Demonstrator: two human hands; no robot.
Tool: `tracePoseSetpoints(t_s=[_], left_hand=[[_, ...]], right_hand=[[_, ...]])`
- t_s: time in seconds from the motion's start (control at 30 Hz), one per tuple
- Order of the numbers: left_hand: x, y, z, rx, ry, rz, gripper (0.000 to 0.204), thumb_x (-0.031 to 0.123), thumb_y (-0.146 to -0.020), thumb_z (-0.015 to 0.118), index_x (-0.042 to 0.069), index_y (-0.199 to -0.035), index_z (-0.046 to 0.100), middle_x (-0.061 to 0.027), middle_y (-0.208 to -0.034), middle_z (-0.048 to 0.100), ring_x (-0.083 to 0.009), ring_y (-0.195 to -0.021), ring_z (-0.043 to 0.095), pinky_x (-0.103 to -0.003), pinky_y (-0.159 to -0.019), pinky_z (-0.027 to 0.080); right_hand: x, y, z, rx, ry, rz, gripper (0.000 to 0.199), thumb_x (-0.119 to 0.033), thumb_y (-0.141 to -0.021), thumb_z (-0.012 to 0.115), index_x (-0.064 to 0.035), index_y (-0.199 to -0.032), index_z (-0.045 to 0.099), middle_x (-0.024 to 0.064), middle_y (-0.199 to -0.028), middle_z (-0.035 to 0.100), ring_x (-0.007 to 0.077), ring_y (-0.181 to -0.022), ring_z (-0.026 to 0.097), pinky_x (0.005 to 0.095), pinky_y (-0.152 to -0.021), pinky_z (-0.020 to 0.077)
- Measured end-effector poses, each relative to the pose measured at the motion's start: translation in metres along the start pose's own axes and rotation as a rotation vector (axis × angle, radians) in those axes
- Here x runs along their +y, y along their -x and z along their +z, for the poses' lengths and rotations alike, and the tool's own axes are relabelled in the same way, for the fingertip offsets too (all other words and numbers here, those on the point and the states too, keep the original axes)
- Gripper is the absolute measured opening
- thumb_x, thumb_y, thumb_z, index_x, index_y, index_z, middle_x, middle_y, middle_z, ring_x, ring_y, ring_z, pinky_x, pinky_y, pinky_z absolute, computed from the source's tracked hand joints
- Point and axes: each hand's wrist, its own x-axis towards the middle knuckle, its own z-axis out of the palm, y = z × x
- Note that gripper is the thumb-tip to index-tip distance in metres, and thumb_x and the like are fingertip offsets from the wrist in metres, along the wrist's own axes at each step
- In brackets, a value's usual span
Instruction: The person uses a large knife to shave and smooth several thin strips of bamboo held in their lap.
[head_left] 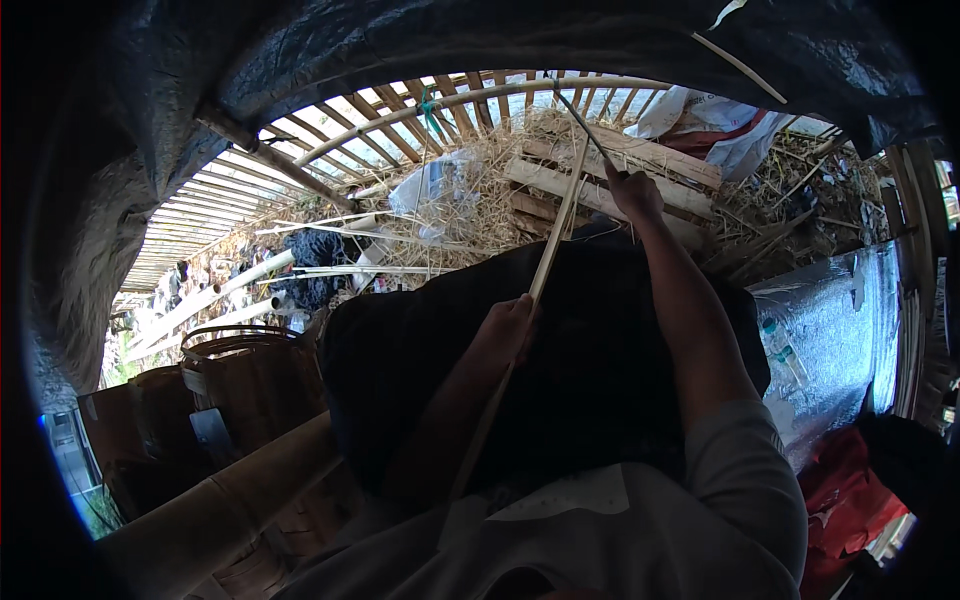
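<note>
My left hand (pixel 507 327) is closed around a long pale bamboo strip (pixel 555 235), which slants from my lap up and away toward the straw. Farther forward, my right arm is stretched out, and my right hand (pixel 636 193) grips a knife (pixel 588 130) with a long, thin dark blade. The blade points up and to the left, its lower part passing close to the strip's far end; I cannot tell if they touch. Dark cloth (pixel 620 330) covers my lap beneath both hands.
Split wood pieces (pixel 590 190) lie on straw (pixel 470 210) ahead, before a bamboo slat fence (pixel 400 125). A thick bamboo pole (pixel 230 510) and woven baskets (pixel 250 375) stand at left. Silvery sheeting (pixel 830 340) is at right, and dark tarpaulin (pixel 480 35) hangs overhead.
</note>
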Motion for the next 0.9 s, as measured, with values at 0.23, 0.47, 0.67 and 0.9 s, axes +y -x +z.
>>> tracePoseSetpoints(t_s=[0.23,0.47,0.67,0.9], left_hand=[[0.012,0.007,-0.025,-0.228,0.408,0.041,0.040,0.039,-0.107,0.035,0.009,-0.089,0.055,0.0023,-0.049,0.040,-0.0113,-0.032,0.037,-0.027,-0.031,0.028],[0.017,0.004,-0.019,-0.048,0.151,0.139,0.041,0.046,-0.105,0.037,0.011,-0.098,0.058,0.0030,-0.050,0.041,-0.0107,-0.034,0.038,-0.026,-0.033,0.030],[0.021,0.006,-0.019,-0.015,0.191,0.129,0.045,0.053,-0.102,0.041,0.012,-0.096,0.058,0.0027,-0.054,0.045,-0.0100,-0.041,0.044,-0.025,-0.038,0.034],[0.027,0.004,-0.034,-0.168,0.193,0.167,0.042,0.054,-0.100,0.046,0.014,-0.087,0.056,0.0037,-0.056,0.048,-0.0079,-0.044,0.046,-0.024,-0.039,0.034]], right_hand=[[0.054,-0.020,0.015,-0.249,0.117,0.089,0.083,-0.073,-0.083,0.052,0.0000,-0.119,0.066,0.0224,-0.121,0.066,0.0344,-0.110,0.065,0.0436,-0.091,0.0519],[0.072,-0.014,0.041,-0.715,0.257,-0.060,0.078,-0.064,-0.071,0.074,-0.0068,-0.124,0.066,0.0156,-0.126,0.065,0.0267,-0.115,0.063,0.0387,-0.096,0.0494],[0.040,0.042,0.005,-0.503,0.329,-0.188,0.062,-0.050,-0.072,0.074,-0.0075,-0.116,0.071,0.0161,-0.126,0.065,0.0294,-0.117,0.063,0.0394,-0.098,0.0496],[0.043,0.071,-0.024,-0.304,0.187,-0.187,0.057,-0.046,-0.069,0.073,-0.0027,-0.106,0.073,0.0192,-0.114,0.069,0.0309,-0.109,0.066,0.0386,-0.093,0.0522]])
